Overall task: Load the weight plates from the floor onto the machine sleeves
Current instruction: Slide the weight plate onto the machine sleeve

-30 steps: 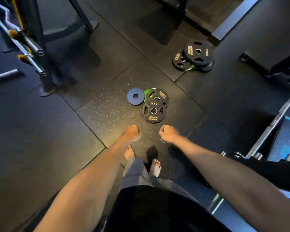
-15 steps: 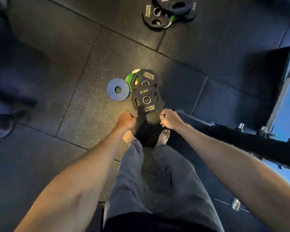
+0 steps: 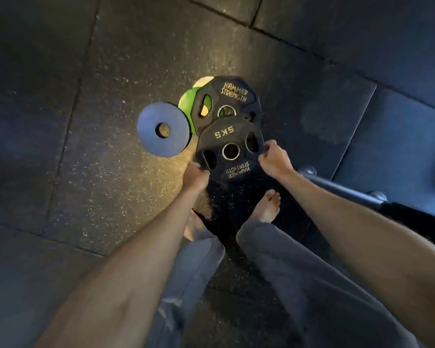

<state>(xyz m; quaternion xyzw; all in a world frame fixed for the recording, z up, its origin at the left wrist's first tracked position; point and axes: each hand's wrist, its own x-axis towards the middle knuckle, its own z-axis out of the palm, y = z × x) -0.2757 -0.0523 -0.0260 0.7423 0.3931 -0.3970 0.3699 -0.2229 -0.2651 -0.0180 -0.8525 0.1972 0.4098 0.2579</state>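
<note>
A black 5 kg plate (image 3: 226, 136) with yellow lettering lies on top of a small pile on the rubber floor. My left hand (image 3: 196, 175) grips its lower left rim and my right hand (image 3: 274, 159) grips its right rim. Behind it lies a second black plate (image 3: 232, 92), partly covered by the first. A green plate (image 3: 187, 101) shows underneath that one. A flat blue-grey disc (image 3: 162, 130) rests at the left of the pile.
A metal bar (image 3: 337, 188) of the machine runs low at the right, close to my right forearm. My bare feet (image 3: 268, 205) stand just below the pile. Dark rubber floor tiles spread all around.
I have bent down and the view has closed in on the pile. Both hands went from fists above the floor to gripping the rim of the top 5 kg plate.
</note>
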